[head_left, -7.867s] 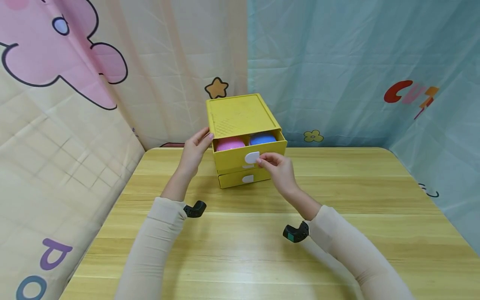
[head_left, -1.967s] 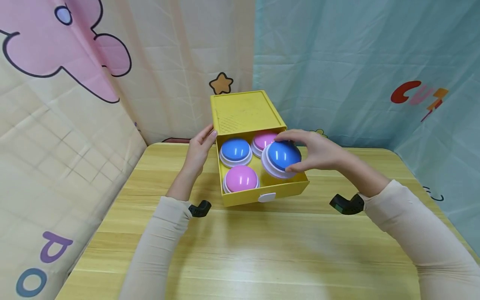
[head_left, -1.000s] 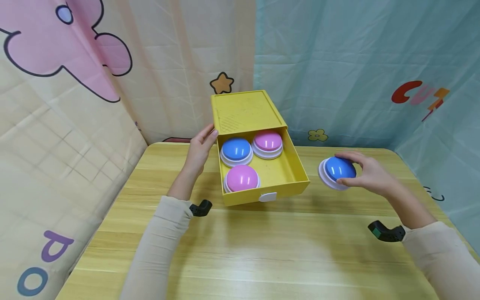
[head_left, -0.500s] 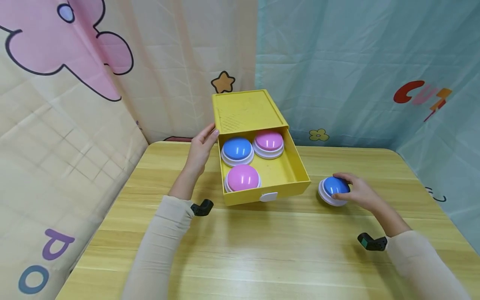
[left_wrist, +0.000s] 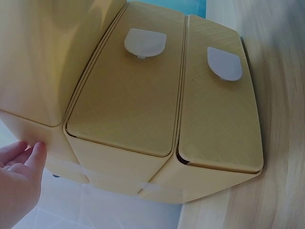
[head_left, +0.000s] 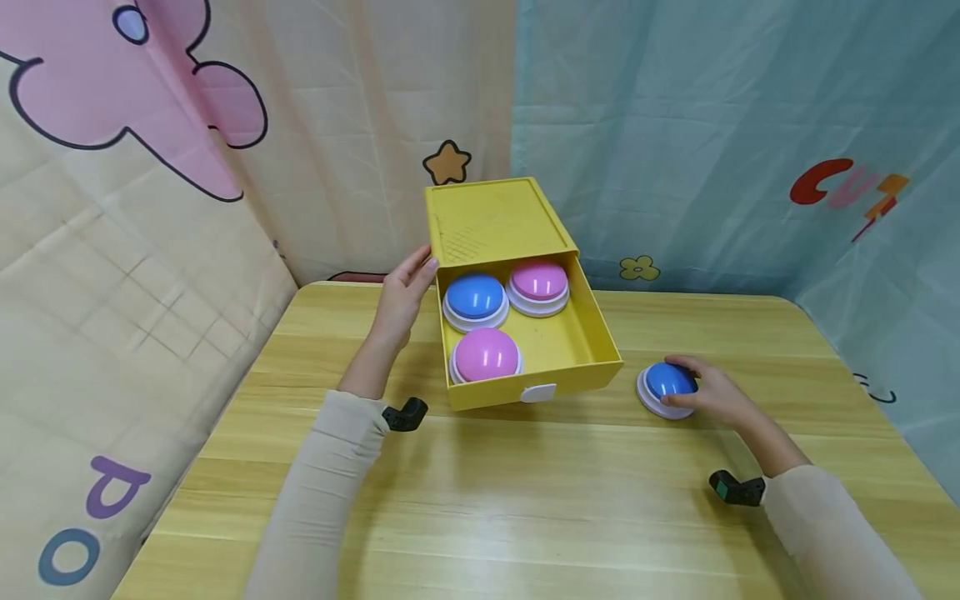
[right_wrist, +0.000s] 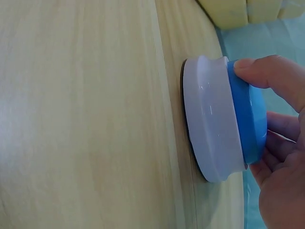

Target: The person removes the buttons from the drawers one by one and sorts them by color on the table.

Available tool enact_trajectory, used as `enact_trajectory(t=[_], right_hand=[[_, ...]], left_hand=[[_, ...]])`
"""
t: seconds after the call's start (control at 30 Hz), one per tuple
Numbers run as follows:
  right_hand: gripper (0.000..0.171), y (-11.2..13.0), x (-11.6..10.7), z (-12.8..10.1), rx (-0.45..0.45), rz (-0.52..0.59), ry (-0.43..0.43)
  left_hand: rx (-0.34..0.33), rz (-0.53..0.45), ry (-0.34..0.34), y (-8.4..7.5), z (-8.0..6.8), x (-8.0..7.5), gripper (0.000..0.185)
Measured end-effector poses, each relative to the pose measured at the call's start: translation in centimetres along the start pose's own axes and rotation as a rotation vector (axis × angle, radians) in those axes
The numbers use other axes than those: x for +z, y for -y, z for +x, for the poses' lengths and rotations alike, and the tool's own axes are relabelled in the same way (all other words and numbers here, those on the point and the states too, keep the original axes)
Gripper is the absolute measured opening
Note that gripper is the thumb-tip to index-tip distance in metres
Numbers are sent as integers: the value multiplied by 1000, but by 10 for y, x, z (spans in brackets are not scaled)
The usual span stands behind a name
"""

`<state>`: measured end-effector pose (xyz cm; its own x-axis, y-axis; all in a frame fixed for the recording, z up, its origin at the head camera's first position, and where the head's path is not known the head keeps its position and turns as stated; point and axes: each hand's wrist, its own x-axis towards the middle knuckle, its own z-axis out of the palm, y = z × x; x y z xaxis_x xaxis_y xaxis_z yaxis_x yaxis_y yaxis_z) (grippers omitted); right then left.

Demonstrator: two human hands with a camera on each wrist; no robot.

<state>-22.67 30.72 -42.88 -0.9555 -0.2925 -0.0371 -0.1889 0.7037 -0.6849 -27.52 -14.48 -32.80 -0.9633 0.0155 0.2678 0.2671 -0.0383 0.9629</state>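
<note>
Down from the drawer [head_left: 592, 346] onto the surface [head_left: 525, 492], the blue button [head_left: 666, 381] sits flat, right hand [head_left: 712, 396] curled on it; left hand [head_left: 397, 300], fingers seemingly straight, steadies the cabinet [head_left: 491, 221].

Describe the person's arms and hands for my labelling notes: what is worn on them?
Both arms wear long, close-fitting cream sleeves down to the wrists. A small black angled camera sits at each wrist, the right one showing a teal patch. The left hand and right hand are bare, without gloves.
</note>
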Motion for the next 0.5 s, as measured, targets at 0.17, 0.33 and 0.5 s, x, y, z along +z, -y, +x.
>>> enact_trajectory(t=[0.17,0.33,0.5], right_hand=[[76,1,-3,-1,17,-10,16],[78,10,-13,-3,5,3,10],[77,24,-27,-2,-59,34,-21]], left_hand=[[4,7,2,0,0,0,52],[-2,10,1,0,-1,1,52],[-6,9,-4,0,-1,0,52]])
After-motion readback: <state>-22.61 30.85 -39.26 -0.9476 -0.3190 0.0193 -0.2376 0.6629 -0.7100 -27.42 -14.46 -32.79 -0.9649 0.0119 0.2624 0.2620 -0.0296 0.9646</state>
